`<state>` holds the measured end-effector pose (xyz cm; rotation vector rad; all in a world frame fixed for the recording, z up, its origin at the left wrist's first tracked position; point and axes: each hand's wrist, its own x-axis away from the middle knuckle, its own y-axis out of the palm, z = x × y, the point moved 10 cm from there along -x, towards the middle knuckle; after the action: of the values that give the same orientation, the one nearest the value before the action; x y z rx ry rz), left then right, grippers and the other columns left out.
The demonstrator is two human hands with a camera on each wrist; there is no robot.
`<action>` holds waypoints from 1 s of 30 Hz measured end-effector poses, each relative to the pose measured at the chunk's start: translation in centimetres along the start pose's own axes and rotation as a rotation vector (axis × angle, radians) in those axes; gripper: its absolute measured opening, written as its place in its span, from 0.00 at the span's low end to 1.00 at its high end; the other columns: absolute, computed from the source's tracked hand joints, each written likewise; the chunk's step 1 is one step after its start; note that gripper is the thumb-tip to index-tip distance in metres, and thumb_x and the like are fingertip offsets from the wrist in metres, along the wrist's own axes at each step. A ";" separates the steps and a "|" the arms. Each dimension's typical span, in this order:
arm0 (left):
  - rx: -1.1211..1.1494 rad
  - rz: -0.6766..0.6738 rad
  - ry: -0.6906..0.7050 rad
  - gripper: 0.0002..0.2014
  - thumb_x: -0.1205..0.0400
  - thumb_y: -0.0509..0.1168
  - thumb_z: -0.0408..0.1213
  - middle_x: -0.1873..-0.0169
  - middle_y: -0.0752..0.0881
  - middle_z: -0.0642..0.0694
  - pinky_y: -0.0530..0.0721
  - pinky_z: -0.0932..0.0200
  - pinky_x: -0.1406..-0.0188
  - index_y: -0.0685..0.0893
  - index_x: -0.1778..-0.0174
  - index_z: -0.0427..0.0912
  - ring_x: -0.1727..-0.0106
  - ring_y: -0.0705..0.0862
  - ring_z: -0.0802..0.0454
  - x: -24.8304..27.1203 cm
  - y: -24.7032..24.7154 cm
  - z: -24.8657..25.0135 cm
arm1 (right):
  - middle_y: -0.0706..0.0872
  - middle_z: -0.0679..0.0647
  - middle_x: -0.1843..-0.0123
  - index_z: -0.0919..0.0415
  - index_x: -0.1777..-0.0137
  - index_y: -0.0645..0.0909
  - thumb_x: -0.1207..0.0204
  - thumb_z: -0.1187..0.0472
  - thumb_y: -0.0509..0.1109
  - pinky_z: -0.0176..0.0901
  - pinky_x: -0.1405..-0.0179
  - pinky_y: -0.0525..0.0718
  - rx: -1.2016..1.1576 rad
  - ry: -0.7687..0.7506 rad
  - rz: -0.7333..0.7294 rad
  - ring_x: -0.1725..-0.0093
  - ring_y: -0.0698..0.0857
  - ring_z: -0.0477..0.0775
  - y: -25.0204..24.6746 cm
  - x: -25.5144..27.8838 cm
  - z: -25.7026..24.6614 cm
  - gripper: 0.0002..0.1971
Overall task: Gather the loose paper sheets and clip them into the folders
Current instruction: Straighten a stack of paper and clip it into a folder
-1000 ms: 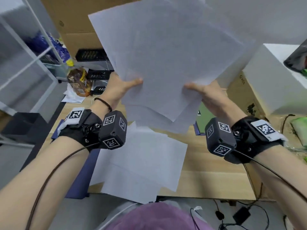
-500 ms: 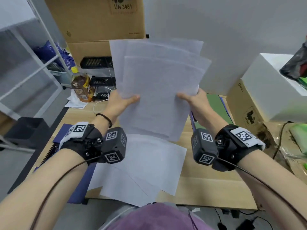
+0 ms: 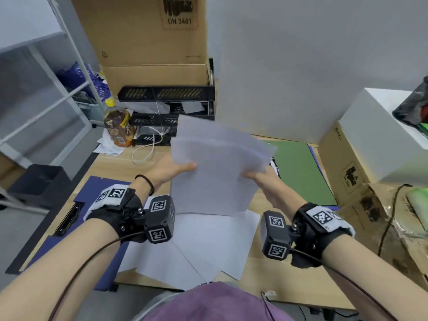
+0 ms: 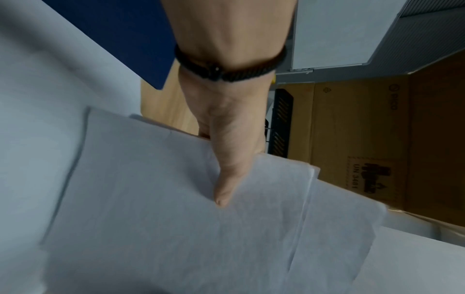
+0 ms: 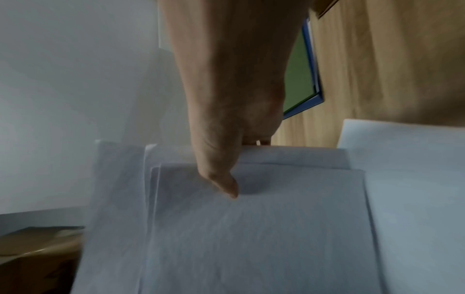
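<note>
- Two cardboard boxes are the biggest things here: one rises at 12 o'clock behind the desk, another sits at 3 o'clock under a white box.
- Next in size, the dark blue folder lies open and flat at 9 o'clock, its black clip bar near the outer edge; the green folder lies flat at 2 o'clock, partly hidden by the raised paper.
- Several loose sheets lie fanned on the desk at 6 o'clock, overlapping the blue folder's inner edge.
- Above them, the held stack is in the air at centre, tilted away, with its edges stepped and not flush in both wrist views.
- Left hand pinches the stack's 9 o'clock edge, thumb on top, fingers underneath and mostly hidden.
- Right hand pinches the 3 o'clock edge in the same way, thumb pressed on the top sheet.
- Judged from this, the gathering step is in hand and partly done: nothing is clipped.
- Next, the stack probably needs tapping on the desk to square its edges; that calls for a looser pinch so the sheets can slide level, then the fanned ones added before going under the clip bar.
</note>
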<state>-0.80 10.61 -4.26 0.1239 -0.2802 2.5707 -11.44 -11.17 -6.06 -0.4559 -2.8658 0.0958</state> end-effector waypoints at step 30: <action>0.037 0.202 -0.188 0.12 0.20 0.68 0.30 0.49 0.86 0.51 0.82 0.65 0.50 0.84 0.48 0.53 0.53 0.85 0.58 1.9 -4.3 -6.9 | 0.87 0.48 0.58 0.61 0.46 0.82 0.22 0.65 0.70 0.27 0.68 0.80 -0.005 -0.013 0.405 0.66 0.83 0.39 -4.1 -0.4 1.3 0.06</action>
<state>-0.37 16.73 -9.92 0.3701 -0.3294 2.7691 -12.59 -15.23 -7.00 -1.0320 -2.7431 0.1617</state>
